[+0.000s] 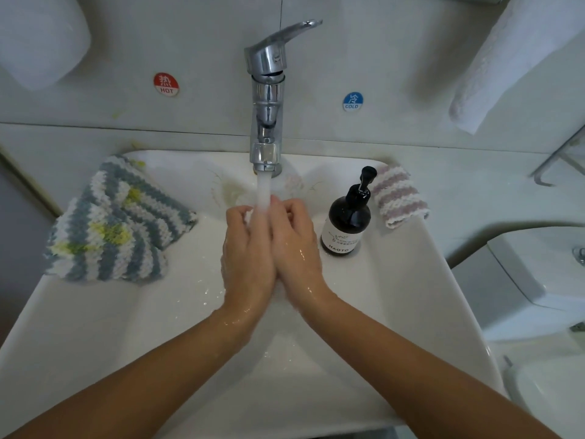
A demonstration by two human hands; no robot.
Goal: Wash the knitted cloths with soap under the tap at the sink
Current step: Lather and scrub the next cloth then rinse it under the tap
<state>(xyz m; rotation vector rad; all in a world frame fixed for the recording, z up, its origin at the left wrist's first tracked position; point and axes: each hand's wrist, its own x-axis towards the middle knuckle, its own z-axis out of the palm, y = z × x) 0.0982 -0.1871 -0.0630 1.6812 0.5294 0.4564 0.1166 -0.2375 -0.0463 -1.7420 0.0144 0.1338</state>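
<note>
Left hand (248,248) and right hand (296,245) are pressing together mid-frame under the tap (267,99) stream, curled around something white; identity unclear. Striped cloth (117,223) is lying at left, long axis diagonal.

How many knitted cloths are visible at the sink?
2 clearly: a grey-white-yellow striped knitted cloth on the sink's left rim, and a pink-white striped knitted cloth on the right rim. Something white between the hands may be another.

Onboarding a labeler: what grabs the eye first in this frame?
The running tap at top centre, its stream falling on the left hand and right hand pressed together over the sink. Then the striped knitted cloths on the left rim and the dark soap bottle on the right.
</note>
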